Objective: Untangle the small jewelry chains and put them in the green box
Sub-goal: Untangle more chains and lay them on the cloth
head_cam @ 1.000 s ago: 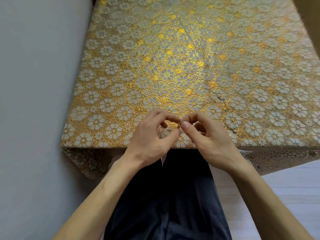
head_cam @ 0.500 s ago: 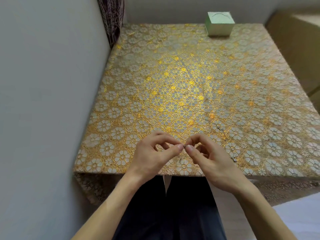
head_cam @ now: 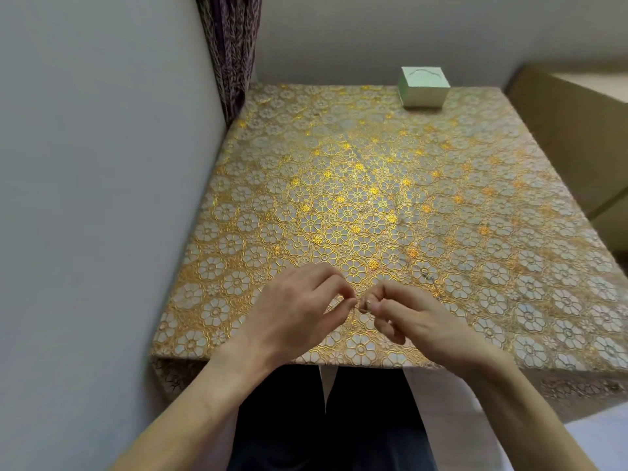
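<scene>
Gold tablecloth (head_cam: pixel 339 181) lies under left hand (head_cam: pixel 299 307) and right hand (head_cam: pixel 418 317), both pinching what seems 1 fine chain (head_cam: pixel 363 306).

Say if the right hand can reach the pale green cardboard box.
Probably, leaning forward: nothing on the gold floral tablecloth blocks the right hand, though the green box sits at the far edge.

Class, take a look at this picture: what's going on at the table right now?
A person sits at a cloth-covered table. The left hand and right hand meet near the front edge, both pinching what looks like a fine chain between them. The green box stands at the far edge, apparently closed and untouched.
</scene>
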### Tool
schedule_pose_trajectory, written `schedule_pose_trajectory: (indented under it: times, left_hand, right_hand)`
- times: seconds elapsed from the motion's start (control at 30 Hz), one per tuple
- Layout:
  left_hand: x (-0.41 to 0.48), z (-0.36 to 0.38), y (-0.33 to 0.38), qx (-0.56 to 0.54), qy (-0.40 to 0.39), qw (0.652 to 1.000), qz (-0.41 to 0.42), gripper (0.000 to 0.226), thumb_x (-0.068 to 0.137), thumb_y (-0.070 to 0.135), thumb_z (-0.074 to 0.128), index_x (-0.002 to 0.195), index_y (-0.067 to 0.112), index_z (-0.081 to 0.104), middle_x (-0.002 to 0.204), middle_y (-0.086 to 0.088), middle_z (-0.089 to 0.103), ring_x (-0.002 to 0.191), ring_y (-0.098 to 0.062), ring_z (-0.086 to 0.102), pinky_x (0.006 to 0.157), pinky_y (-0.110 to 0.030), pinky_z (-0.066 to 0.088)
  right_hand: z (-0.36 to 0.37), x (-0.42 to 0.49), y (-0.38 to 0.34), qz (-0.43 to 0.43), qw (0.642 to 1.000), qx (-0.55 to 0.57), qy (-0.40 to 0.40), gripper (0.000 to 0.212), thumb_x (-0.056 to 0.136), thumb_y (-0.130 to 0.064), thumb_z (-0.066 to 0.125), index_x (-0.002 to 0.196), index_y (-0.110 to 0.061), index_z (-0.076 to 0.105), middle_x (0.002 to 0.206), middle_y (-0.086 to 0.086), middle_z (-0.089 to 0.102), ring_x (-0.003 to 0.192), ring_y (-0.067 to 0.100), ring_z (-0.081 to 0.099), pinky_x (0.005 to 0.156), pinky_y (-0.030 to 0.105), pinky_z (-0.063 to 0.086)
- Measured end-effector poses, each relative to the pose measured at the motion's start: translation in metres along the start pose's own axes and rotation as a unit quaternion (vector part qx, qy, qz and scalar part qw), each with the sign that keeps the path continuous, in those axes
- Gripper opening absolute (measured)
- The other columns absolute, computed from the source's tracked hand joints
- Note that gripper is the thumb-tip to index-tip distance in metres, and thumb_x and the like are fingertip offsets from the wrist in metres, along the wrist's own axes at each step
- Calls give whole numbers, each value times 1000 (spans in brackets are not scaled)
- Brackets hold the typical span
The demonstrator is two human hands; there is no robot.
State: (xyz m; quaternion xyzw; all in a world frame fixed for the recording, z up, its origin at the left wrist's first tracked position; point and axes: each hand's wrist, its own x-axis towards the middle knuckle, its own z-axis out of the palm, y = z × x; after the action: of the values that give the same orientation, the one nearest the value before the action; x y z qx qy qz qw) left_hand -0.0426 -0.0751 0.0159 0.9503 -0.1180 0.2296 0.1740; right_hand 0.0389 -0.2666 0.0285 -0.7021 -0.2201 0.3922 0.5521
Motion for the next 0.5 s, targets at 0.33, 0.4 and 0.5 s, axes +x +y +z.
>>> schedule_pose_trajectory:
  times: [0.33, 0.4, 0.5]
  left_hand:
    - [7, -9, -1, -261, -102, 926, -254, 1, 88, 28, 76, 87, 28, 75, 82, 20, 71, 76, -4, 63, 64, -10, 42]
    - [7, -10, -1, -296, -101, 907, -282, 3, 90, 26, 74, 87, 27, 74, 82, 21, 70, 77, -4, 62, 63, -8, 41]
    - [7, -9, -2, -313, -100, 896, -299, 5, 92, 27, 71, 88, 29, 72, 85, 20, 71, 81, -1, 64, 64, -8, 41]
  right_hand:
    - [28, 3, 7, 29, 944, 312, 105, 11, 97, -2, 47, 92, -11, 51, 83, 3, 60, 48, 10, 32, 45, 19, 26]
    - [27, 5, 5, 23, 948, 300, 104, 11, 98, -2, 46, 94, -11, 50, 78, 2, 55, 48, 10, 29, 45, 20, 22]
    - [25, 7, 2, 11, 962, 255, 98, 10, 99, -3, 48, 92, -11, 50, 75, 2, 55, 49, 11, 28, 45, 20, 22]
